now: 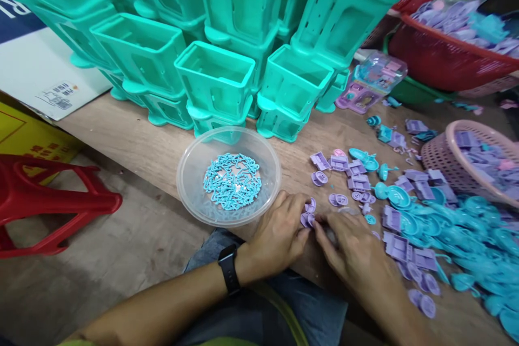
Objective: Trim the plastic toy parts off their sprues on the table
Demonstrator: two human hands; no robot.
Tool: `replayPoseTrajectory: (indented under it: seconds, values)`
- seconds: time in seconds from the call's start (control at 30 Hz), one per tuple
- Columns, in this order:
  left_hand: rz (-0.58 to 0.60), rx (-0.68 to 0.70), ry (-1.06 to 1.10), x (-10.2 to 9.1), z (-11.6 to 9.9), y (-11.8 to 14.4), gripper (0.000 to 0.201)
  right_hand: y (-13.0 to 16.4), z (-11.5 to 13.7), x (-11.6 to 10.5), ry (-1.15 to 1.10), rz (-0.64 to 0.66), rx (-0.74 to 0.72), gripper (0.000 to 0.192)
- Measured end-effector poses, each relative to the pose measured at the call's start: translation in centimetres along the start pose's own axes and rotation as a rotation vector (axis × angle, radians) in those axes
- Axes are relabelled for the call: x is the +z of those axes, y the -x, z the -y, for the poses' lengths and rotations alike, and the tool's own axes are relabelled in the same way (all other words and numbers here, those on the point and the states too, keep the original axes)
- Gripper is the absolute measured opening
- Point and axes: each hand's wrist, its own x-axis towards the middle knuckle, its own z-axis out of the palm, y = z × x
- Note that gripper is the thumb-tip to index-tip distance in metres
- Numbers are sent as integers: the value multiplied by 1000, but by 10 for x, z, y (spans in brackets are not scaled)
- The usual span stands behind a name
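Small purple plastic parts with round ends sit between my two hands, close to the table's front edge. My left hand, with a black watch on its wrist, pinches them from the left. From the right, my right hand has thumb and fingertips closed on the same parts. Just left of my hands stands a clear round tub holding many small blue hook-shaped pieces. Similar purple oval pieces lie beyond my right hand.
Stacked green plastic housings line the back. Blue spoon-like parts pile up at right beside a pink basket. A red basket stands behind. A clear-and-purple toy is near it. A red stool is on the floor at left.
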Motion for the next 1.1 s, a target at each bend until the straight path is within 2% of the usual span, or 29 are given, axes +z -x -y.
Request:
replayPoseTrajectory:
  seconds: [0.17, 0.37, 0.5, 0.6, 0.67, 0.77, 0.87, 1.0, 1.1]
  values:
    - [-32, 13, 70, 2, 2, 1, 45, -4, 13, 6, 176, 55, -10, 29]
    - [-8, 54, 20, 5, -2, 2, 38, 9, 16, -5, -15, 41, 104, 25]
    - [27, 58, -44, 12, -8, 3, 34, 23, -7, -23, -134, -91, 231, 26]
    - [51, 84, -22, 14, -12, 1, 33, 27, -40, -30, -15, -197, 429, 34]
    - [43, 94, 23, 12, -13, -1, 28, 27, -61, -26, 99, -173, 500, 42]
    - [-45, 91, 84, 7, -11, -5, 22, 27, -78, -13, 172, -113, 510, 49]
    - [-101, 98, 70, 2, -6, -10, 30, 27, -79, -6, 133, -114, 488, 46]
    - [-36, 44, -22, 1, 1, -18, 45, 25, -72, -14, -31, -132, 496, 44]
    - [10, 8, -57, 2, 2, -23, 34, 22, -65, -27, -147, -154, 601, 43]
